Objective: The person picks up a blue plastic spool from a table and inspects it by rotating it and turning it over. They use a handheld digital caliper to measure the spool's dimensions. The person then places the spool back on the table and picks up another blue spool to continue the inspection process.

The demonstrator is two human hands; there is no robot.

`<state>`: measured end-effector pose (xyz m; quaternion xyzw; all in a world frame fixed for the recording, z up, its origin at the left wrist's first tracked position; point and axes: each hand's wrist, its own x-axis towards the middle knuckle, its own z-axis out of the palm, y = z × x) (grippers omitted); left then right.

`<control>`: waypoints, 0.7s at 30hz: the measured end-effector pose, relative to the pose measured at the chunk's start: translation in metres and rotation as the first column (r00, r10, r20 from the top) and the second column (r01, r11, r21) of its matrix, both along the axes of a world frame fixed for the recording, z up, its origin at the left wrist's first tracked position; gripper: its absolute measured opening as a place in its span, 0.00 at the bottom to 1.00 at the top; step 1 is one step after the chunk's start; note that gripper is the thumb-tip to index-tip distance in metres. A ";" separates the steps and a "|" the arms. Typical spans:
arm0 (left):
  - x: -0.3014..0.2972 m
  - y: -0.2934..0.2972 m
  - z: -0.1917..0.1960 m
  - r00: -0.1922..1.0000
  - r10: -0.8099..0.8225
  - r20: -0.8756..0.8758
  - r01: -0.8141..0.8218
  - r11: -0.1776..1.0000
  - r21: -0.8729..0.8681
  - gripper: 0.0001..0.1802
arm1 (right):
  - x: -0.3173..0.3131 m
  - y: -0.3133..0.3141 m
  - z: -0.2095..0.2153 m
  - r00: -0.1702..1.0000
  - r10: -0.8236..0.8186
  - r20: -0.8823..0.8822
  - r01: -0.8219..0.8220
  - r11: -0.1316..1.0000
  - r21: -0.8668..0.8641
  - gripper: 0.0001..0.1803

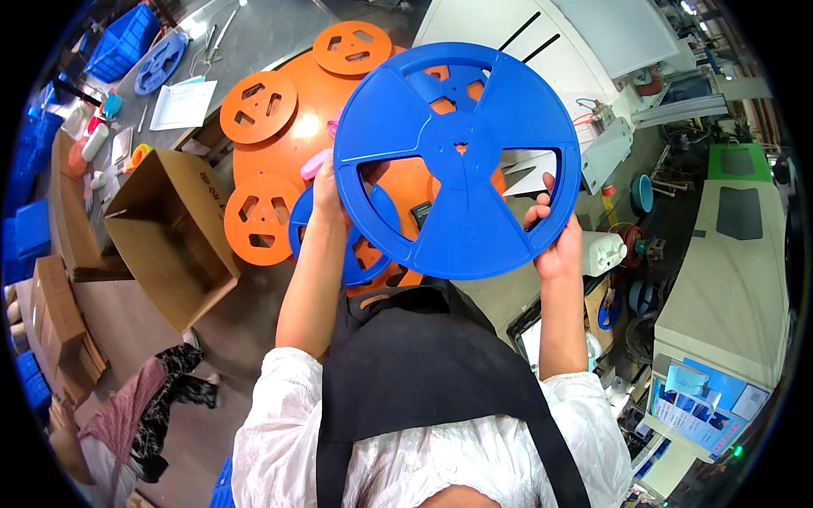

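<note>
A large blue plastic reel disc [461, 229] with wide cut-outs is raised in front of my chest, its flat face toward me. My left hand [329, 193] grips its left rim, and some of its fingers are hidden behind the disc. On the right side, my right hand [561, 247] is closed round the rim, fingertips showing through a cut-out. Below the disc, an orange round surface [301, 140] carries smaller orange reel discs [261, 218] and a blue disc [298, 222] near my left forearm. Something pink [315, 164] shows beside my left hand.
An open cardboard box [174, 241] stands left of the orange surface. A metal table [279, 34] with papers [183, 105] lies at the far left. White machinery [542, 59] rises beyond, and a beige machine [720, 262] stands to the right. Another person [127, 415] is at lower left.
</note>
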<state>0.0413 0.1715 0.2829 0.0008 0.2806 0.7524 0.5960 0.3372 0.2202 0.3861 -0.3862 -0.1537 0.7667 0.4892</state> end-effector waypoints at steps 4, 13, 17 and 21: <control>-0.003 -0.007 -0.005 0.999 0.000 0.043 -0.001 0.999 0.039 0.17 | -0.005 -0.001 0.000 1.000 0.010 0.001 -0.010 1.000 -0.012 0.17; 0.001 -0.026 -0.005 0.995 0.076 0.070 -0.076 0.997 0.004 0.19 | -0.006 -0.003 -0.001 0.999 0.046 0.028 -0.045 0.999 -0.012 0.17; 0.004 -0.034 -0.002 0.995 0.091 0.038 -0.089 0.995 -0.036 0.23 | -0.002 -0.005 -0.003 0.998 0.061 0.017 -0.062 0.998 0.014 0.18; 0.009 -0.043 0.002 0.994 0.112 0.016 -0.111 0.993 -0.038 0.24 | 0.004 -0.007 -0.005 0.996 0.072 0.053 -0.075 0.996 0.052 0.19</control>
